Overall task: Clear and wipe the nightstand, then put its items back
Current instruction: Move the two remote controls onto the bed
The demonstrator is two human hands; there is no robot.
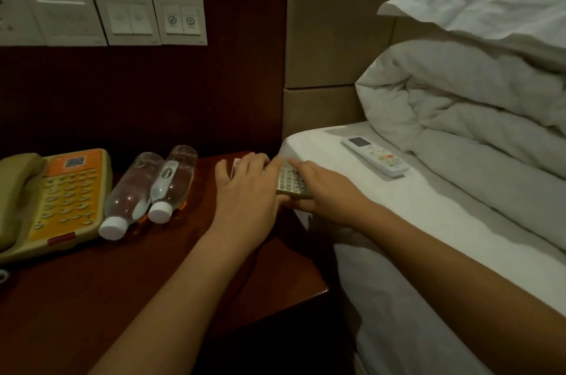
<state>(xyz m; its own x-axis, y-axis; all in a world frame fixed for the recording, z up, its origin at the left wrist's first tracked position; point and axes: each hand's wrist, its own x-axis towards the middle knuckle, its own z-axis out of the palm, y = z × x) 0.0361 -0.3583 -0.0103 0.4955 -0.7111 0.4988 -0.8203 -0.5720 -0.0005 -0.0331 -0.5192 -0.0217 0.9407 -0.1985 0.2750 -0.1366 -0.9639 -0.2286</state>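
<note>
A dark wooden nightstand (pixel 128 276) fills the lower left. On it sit a beige and orange telephone (pixel 61 200) and two clear water bottles (pixel 153 188) lying on their sides with white caps toward me. At the nightstand's right edge, both hands meet on a grey remote control (pixel 291 183) with rows of pale buttons. My right hand (pixel 321 191) grips it from the right. My left hand (pixel 248 191) lies over its left side, and something pale under that hand's fingers is mostly hidden. A white remote (pixel 375 155) rests on the bed sheet.
The bed (pixel 428 221) with white sheet, folded duvet (pixel 474 105) and pillow (pixel 490 1) stands right of the nightstand. White switch panels (pixel 122 18) are set in the dark wall panel behind. A small object shows at the far left edge (pixel 3 276).
</note>
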